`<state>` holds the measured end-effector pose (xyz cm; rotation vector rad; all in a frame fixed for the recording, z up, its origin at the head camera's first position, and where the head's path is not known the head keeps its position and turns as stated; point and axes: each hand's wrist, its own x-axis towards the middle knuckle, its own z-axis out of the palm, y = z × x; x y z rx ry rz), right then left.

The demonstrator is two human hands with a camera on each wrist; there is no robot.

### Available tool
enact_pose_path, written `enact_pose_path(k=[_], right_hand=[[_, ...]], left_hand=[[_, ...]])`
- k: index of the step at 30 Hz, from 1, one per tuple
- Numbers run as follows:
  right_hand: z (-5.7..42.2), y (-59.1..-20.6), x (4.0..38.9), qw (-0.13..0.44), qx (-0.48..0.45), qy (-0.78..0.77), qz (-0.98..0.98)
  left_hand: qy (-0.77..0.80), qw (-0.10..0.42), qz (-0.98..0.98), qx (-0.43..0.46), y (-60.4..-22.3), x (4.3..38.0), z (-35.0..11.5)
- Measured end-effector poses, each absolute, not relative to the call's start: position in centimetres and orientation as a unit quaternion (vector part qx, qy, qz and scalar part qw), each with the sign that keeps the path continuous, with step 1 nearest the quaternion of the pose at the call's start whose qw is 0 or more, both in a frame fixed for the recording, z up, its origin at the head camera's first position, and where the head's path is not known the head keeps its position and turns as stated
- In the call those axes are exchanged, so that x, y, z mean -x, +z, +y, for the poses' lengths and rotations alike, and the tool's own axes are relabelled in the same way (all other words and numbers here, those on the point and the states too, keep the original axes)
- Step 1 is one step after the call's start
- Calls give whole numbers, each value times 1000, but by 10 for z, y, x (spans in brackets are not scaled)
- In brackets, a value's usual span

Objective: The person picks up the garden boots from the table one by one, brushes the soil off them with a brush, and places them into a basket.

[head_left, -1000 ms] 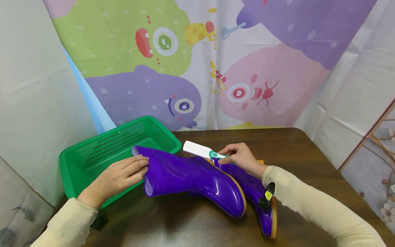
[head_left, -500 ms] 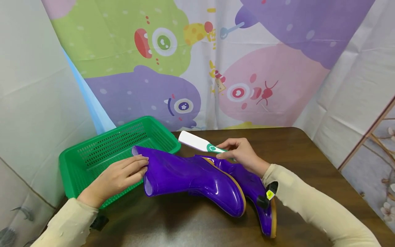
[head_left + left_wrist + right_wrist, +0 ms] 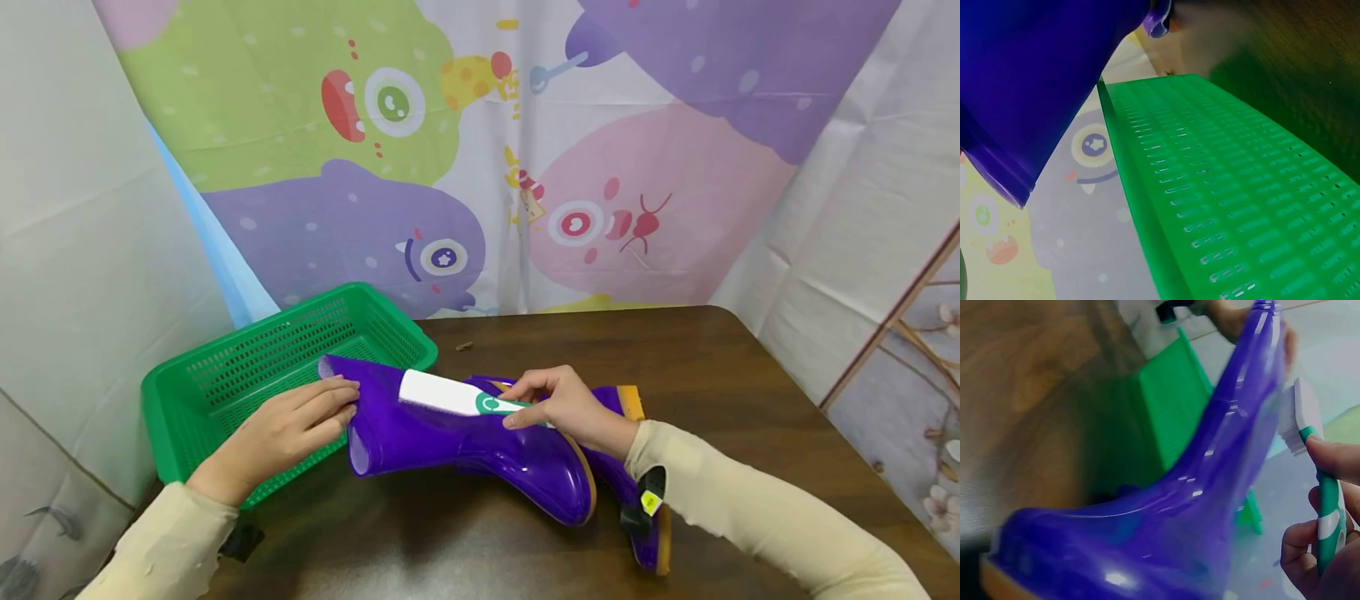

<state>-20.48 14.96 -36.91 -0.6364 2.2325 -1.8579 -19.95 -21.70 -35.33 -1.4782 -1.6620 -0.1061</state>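
Note:
A shiny purple rain boot lies sideways, its shaft opening to the left and its toe to the lower right. At the shaft's top edge my left hand holds it, fingers over the outside and thumb hidden. My right hand grips the green and white handle of a scrubbing brush. The brush's white head overlaps the boot's shaft in the head view. From the right wrist, its bristles face the shaft. Behind the held boot, partly covered by my right forearm, lies a second purple boot with a tan sole.
A green perforated basket stands at the left, partly behind the boot's shaft. A small brown bit lies on the dark wooden table near its back edge. A cartoon-printed curtain hangs behind.
My right hand has lifted the brush from beyond the boot, then brought it left and nearer, over the shaft. My left hand and the held boot have hardly moved.

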Motion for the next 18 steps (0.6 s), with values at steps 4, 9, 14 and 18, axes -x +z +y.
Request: enact_pose_path(k=[4,9,14,18], right_hand=[[147,-382,204,104,200,-613,757],[148,-391,206,113,190,-599,769],[155,-388,209,98,190,-596,774],[162,-387,211,92,189,-594,777]], left_hand=[[-44,442,-669,596,-354,200,-218],[-44,442,-669,596,-355,199,-218],[-45,441,-674,591,-355,199,-217],[-47,445,-674,588,-355,199,-217]])
